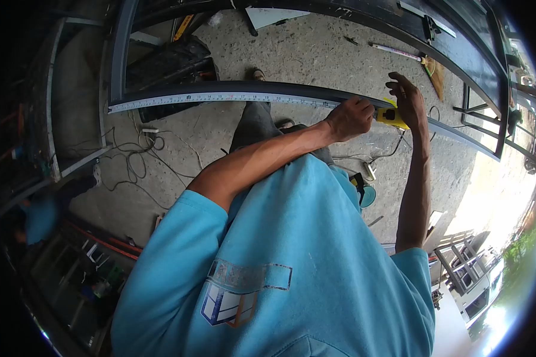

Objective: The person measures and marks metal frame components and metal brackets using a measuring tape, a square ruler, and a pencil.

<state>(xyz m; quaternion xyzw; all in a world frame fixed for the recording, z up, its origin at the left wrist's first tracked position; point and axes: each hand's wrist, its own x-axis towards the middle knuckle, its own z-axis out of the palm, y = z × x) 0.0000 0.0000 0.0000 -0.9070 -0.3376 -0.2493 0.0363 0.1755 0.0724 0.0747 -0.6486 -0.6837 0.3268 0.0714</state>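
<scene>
A tape measure [390, 117] with a yellow case has its white blade stretched left along a dark metal bar [315, 93]. The blade's end is at the bar's left corner. My left hand [350, 119] is closed over the blade, just left of the case, its fingers curled and hiding that stretch. At the case's right side is my right hand [407, 102], its fingers apart and partly bent above the case. Its palm side is against or very near the case; exact contact is hidden.
A dark metal frame [121, 50] surrounds the work area, its far beam crossing the top. Cables [138, 163] lie on the concrete floor [304, 50]. A black toolbox [173, 65] sits under the bar. Another person [41, 217] is at the left.
</scene>
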